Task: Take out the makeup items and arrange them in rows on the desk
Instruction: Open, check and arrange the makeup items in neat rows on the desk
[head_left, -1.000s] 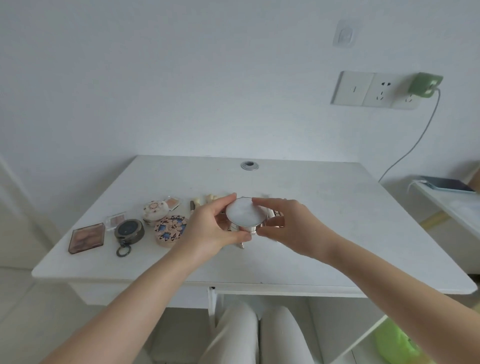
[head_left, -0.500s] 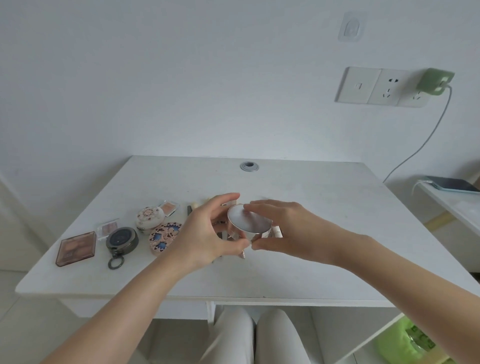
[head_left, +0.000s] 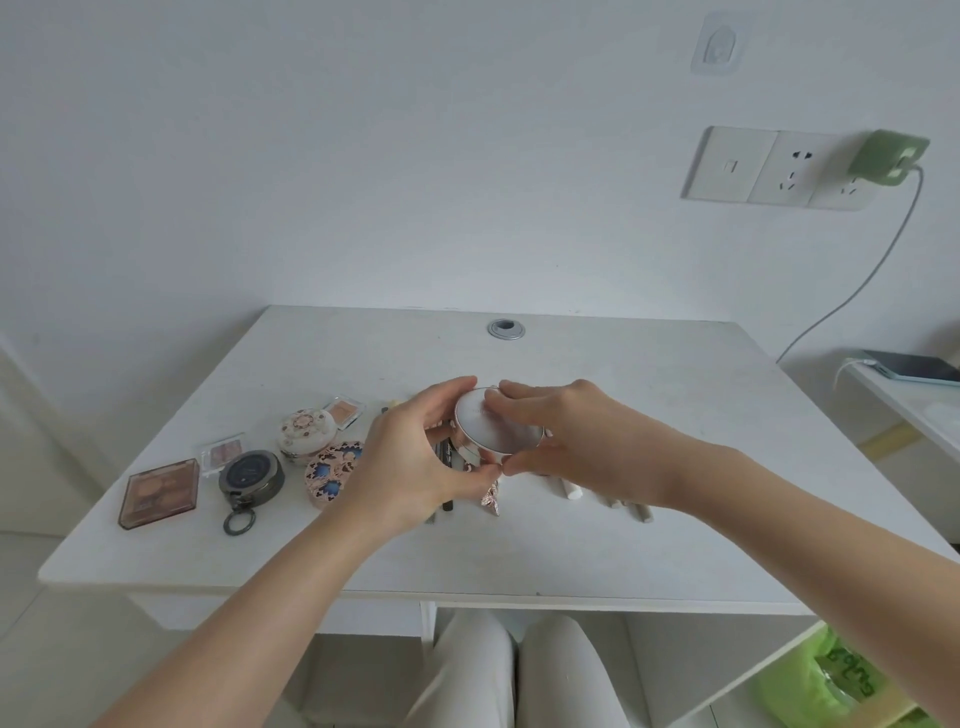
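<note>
Both hands, left (head_left: 415, 462) and right (head_left: 566, 441), pinch the round silver compact (head_left: 496, 428) by its rim above mid-worktop (head_left: 649, 415), lid face tilted toward the camera; being round, it has no long axis.

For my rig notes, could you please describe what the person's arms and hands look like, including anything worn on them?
Both forearms are bare as far as the picture shows: no sleeves, gloves, watch or bracelets. The left hand and right hand show no rings on the visible fingers. The nails are too small to judge. No cables or markings appear on either arm.
</note>
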